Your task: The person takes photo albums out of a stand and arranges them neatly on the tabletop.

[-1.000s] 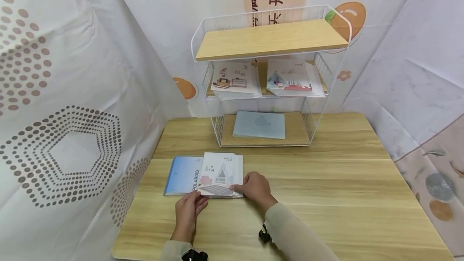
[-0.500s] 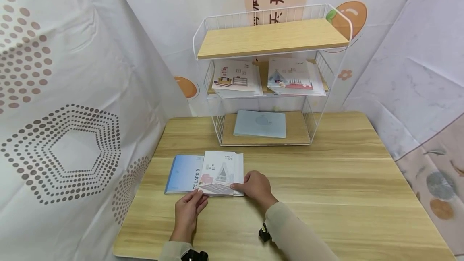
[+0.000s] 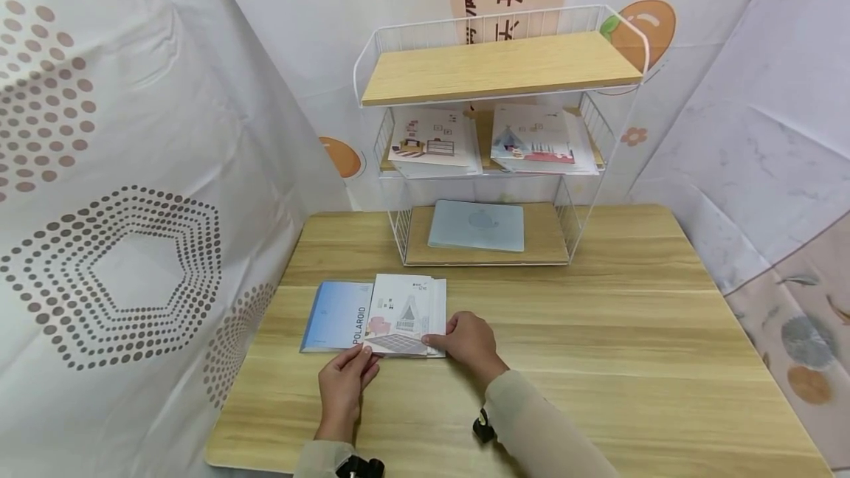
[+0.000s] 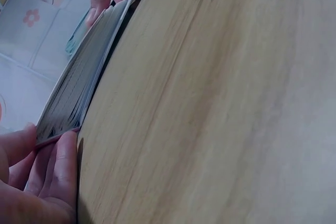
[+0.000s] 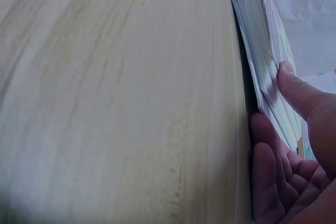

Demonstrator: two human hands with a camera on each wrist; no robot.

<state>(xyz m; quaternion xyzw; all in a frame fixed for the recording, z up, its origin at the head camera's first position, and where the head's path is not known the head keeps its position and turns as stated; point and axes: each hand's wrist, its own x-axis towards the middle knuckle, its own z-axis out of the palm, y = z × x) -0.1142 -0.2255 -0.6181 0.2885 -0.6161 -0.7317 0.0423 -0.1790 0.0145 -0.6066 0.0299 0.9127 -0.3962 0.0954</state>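
A thick white notebook (image 3: pixel 398 308) with a pink armchair and a tent drawn on its cover lies at the left of the table. My left hand (image 3: pixel 341 393) pinches its near left corner, thumb above and fingers beneath, as the left wrist view shows at the page edges (image 4: pixel 86 77). On the right side, my right hand (image 3: pixel 473 345) grips the near corner; in the right wrist view its thumb (image 5: pixel 302 93) presses the upper edge and the fingers curl below. White pages or another booklet (image 3: pixel 438 305) stick out on the right. A blue POLAROID notebook (image 3: pixel 337 313) lies left, partly covered.
Behind, a white wire rack (image 3: pixel 398 234) with wooden shelves stands on the table (image 3: pixel 598 360). Its middle shelf holds two stacks of printed booklets (image 3: pixel 432 137). A pale blue notebook (image 3: pixel 476 226) lies on the bottom shelf. Printed curtains (image 3: pixel 133 279) hang around.
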